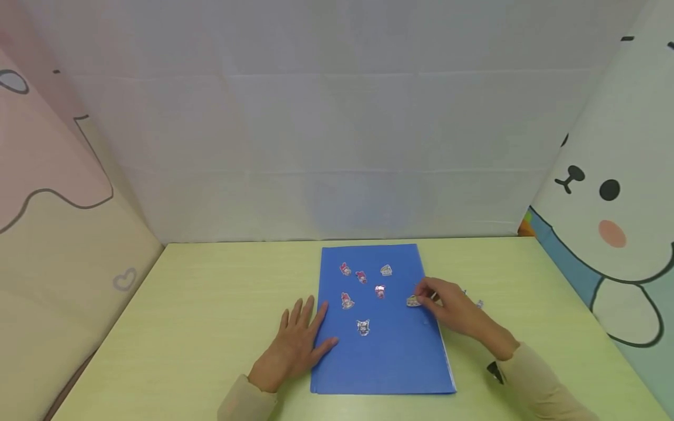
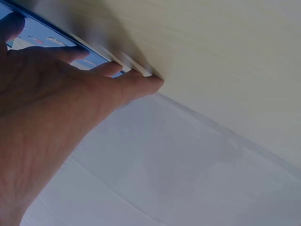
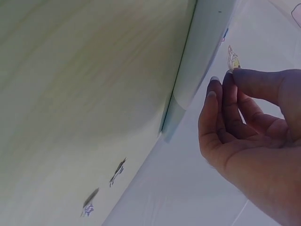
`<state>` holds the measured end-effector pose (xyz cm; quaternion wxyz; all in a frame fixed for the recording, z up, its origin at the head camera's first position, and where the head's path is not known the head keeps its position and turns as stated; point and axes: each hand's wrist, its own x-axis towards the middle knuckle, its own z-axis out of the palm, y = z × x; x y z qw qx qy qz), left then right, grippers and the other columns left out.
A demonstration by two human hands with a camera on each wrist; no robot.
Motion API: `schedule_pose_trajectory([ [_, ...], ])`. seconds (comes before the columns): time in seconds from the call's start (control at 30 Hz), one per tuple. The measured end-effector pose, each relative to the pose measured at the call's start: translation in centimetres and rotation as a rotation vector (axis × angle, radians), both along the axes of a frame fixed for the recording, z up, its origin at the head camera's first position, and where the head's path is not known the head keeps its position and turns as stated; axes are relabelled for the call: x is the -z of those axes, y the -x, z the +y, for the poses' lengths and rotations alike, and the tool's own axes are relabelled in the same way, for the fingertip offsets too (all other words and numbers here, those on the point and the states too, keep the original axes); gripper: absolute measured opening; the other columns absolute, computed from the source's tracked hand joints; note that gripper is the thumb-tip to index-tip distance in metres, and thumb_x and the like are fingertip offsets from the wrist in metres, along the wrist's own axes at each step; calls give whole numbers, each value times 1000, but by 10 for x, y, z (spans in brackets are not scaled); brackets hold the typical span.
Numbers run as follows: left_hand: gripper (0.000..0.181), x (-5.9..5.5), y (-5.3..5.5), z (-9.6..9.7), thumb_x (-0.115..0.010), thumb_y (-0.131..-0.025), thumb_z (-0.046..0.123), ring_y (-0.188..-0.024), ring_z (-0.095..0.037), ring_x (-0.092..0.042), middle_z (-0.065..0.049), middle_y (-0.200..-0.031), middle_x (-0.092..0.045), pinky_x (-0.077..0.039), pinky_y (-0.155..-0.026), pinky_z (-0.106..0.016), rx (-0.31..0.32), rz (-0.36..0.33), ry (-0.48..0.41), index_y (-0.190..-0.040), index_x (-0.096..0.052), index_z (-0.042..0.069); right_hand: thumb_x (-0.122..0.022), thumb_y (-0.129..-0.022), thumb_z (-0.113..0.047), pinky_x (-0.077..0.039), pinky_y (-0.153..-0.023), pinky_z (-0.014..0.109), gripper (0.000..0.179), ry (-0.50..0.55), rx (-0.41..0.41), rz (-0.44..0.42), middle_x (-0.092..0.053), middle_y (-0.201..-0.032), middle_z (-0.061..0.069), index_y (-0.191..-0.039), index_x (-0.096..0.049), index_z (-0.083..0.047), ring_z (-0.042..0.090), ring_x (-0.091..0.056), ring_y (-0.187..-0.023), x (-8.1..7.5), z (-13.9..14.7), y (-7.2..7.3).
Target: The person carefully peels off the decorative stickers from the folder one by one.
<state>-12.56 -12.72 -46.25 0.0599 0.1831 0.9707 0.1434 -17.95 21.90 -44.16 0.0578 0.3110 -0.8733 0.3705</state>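
Observation:
A blue folder [image 1: 387,362] lies on the table with several small cartoon stickers on its cover, among them a grey eared one [image 1: 363,327] and a red-hooded one [image 1: 347,301]. Between thumb and forefinger, my right hand [image 1: 447,307] pinches a pale yellowish sticker [image 1: 412,301] over the folder's right side; in the right wrist view this sticker [image 3: 233,59] stands up from the fingertips. My left hand [image 1: 295,345] rests with spread fingers along the folder's left edge, partly on the cover and partly on the table.
Right of the folder, small stickers [image 1: 480,304] lie on the pale table [image 1: 210,304]; two show in the right wrist view, one a bluish sticker [image 3: 88,209]. A dark object [image 1: 495,372] is partly hidden by the right sleeve. A white wall covering [image 1: 326,128] stands behind.

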Motion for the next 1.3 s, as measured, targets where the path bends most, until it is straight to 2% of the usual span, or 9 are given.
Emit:
schedule_pose_trajectory([
  [0.3, 75, -4, -1, 1, -55, -102, 52, -150, -49, -24, -26, -162, -30, -21, -117, -68, -2, -13, 0, -158, -39, 5, -70, -91, 10, -57, -70, 29, 14, -13, 21, 11, -66, -89, 1, -97, -65, -2, 15, -64, -81, -1, 8, -1],
  [0.47, 74, -3, -1, 1, -55, -102, 52, -150, -50, -24, -26, -162, -30, -21, -116, -69, 2, -4, -1, -158, -39, 5, -72, -90, 9, -57, -71, 30, 15, -21, 39, 23, -68, -90, 3, -98, -66, -2, 16, -65, -82, -3, 17, -2],
  [0.77, 75, -1, -1, 1, -55, -102, 52, -150, -49, -25, -26, -162, -31, -23, -116, -68, -2, 8, -9, -157, -40, 4, -70, -92, 7, -56, -68, 28, 13, -27, 56, 70, -67, -89, -3, -98, -65, -4, 13, -65, -80, -1, 32, -4],
  [1.03, 74, 0, -2, 0, -55, -102, 51, -149, -50, -26, -27, -161, -31, -23, -116, -68, 6, 27, -20, -157, -40, 4, -70, -92, 8, -57, -68, 28, 13, -42, 71, 93, -68, -89, -2, -98, -65, -2, 14, -66, -80, 1, 39, -4],
  [1.3, 73, -2, -3, 0, -56, -102, 49, -148, -51, -27, -28, -160, -33, -24, -115, -69, 12, 40, -33, -156, -41, 2, -72, -91, 5, -58, -75, 38, 13, -98, 130, 86, -68, -91, -6, -97, -67, -5, 21, -67, -85, 3, 49, -5],
])
